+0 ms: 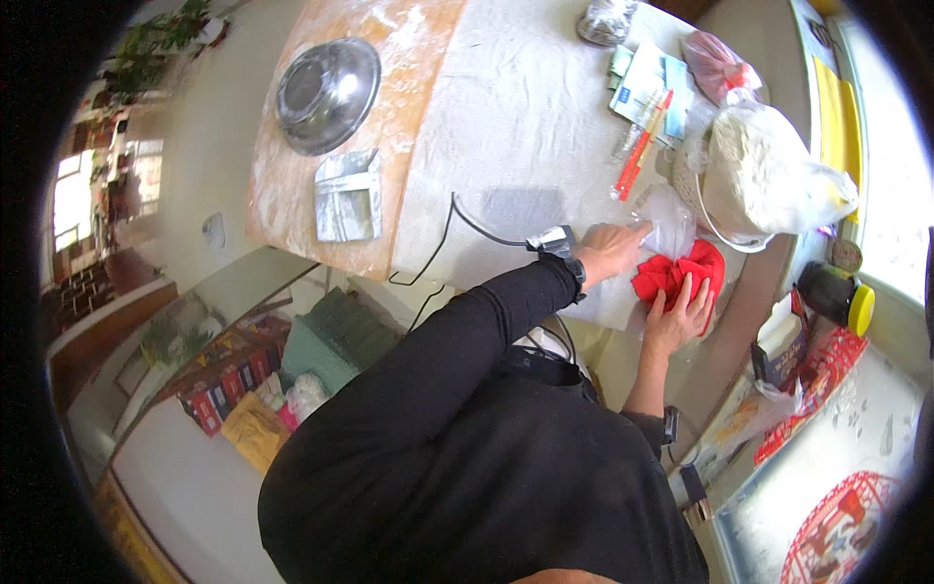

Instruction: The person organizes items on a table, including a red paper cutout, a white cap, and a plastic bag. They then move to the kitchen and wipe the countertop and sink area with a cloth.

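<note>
My right hand is spread over a crumpled red cloth at the near right corner of the table, its fingers pressing the cloth down. My left hand is just left of it, fingers bent and pointing right. Its fingertips meet the edge of a clear plastic bag; whether they grip it is unclear. Behind the bag stands a bucket-like container with a handle, holding a large plastic bag of pale material. A small dark device with a black cable rests beside my left wrist.
An upturned metal bowl and a dusty rectangular box sit on a floury wooden board. Farther back are a red-and-orange stick-like item, paper packets and tied bags. A yellow-lidded jar stands by the window.
</note>
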